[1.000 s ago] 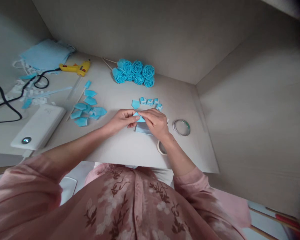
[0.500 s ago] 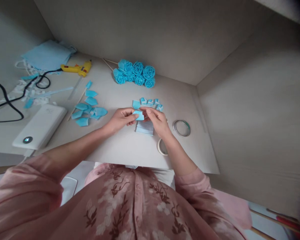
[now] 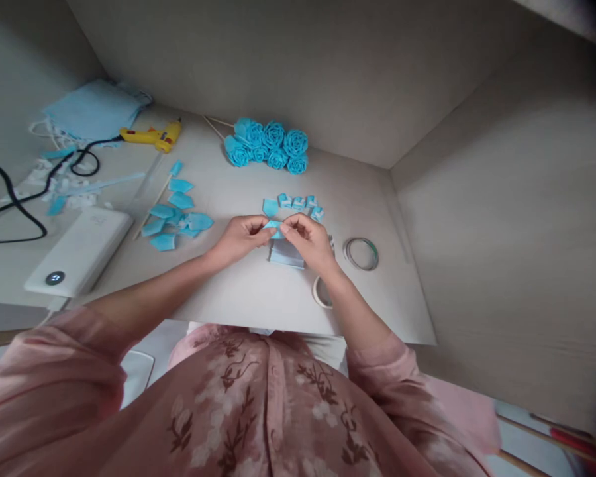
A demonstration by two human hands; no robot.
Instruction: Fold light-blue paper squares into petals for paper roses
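Between both hands is a small light-blue fabric petal (image 3: pixel 275 230). My left hand (image 3: pixel 244 236) pinches its left side between thumb and fingers. On the right side, my right hand (image 3: pixel 308 240) closes thumb and fingertips on the same piece, hiding part of it. Just beyond the fingers lie a flat blue petal (image 3: pixel 270 207) and several small folded blue pieces (image 3: pixel 298 203). A pale-blue pleated piece (image 3: pixel 287 254) rests on the table beneath my hands.
Blue fabric roses (image 3: pixel 273 146) lie at the back. Loose petals (image 3: pixel 179 215), a yellow glue gun (image 3: pixel 153 136), face masks (image 3: pixel 94 109) and a white power bank (image 3: pixel 79 252) are at left. A wire coil (image 3: pixel 361 254) and a tape roll (image 3: pixel 320 293) are at right.
My right hand has come in to the left, and its thumb and fingers now grip the petal's right side. More of the petal is covered. My left hand has barely moved.
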